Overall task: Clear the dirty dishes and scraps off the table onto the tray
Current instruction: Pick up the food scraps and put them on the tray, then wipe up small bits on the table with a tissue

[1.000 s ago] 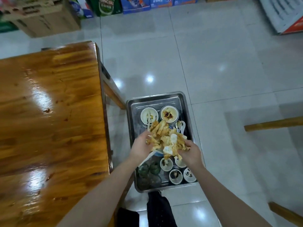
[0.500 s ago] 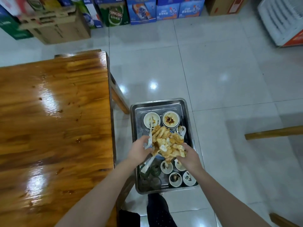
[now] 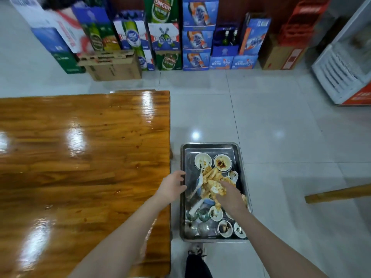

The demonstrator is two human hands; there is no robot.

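Note:
A steel tray [image 3: 210, 147] sits low to the right of the wooden table [image 3: 84, 157]. It holds small white bowls [image 3: 222, 162], several sauce dishes [image 3: 225, 228], green glass cups [image 3: 203, 215] and white spoons. In its middle lies a heap of yellowish scraps and crumpled tissue [image 3: 210, 179]. My right hand [image 3: 229, 196] lies palm down on the near right side of that heap, fingers stretched onto it. My left hand [image 3: 173, 185] is at the tray's left rim with loosely curved fingers and nothing in it.
Stacked beer cartons [image 3: 166, 37] and a brown box [image 3: 112, 65] line the far wall. A white cooler [image 3: 345, 63] stands at the far right. A wooden bench edge [image 3: 337, 194] juts in from the right over the tiled floor. My foot is below the tray.
Both hands held the scrap heap over the tray before. The heap now rests in the tray, my left hand has let go and drawn left to the rim, and the view has tilted up.

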